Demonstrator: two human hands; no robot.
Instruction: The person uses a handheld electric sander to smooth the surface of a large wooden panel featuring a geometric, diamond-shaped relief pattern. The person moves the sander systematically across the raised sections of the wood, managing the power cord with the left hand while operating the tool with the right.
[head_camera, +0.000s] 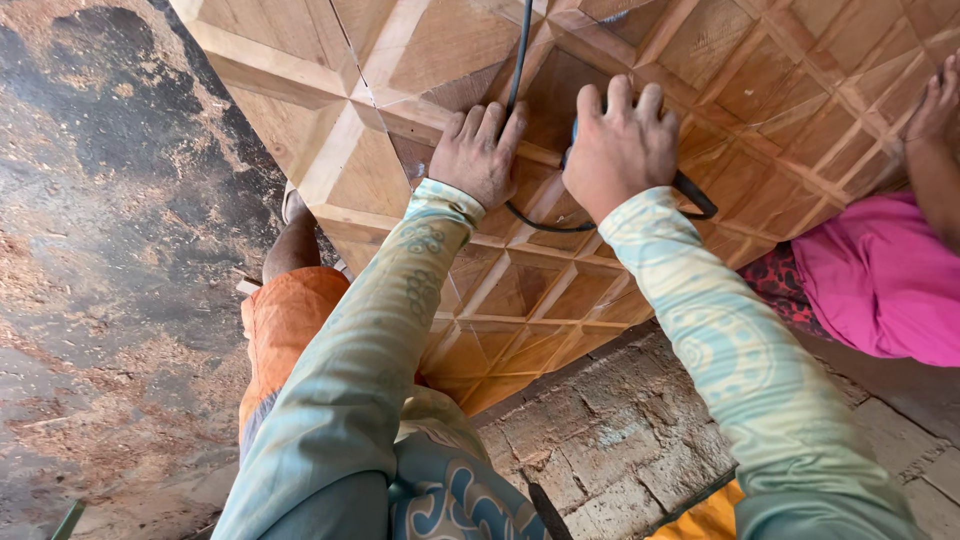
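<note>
I see the carved wooden panel (640, 130) — tan, cut in raised diamond facets — lying under both hands. My left hand (482, 152) presses flat on it, fingers spread. My right hand (618, 145) clamps down over a tool, mostly hidden, its black cord (520, 60) running between them.
</note>
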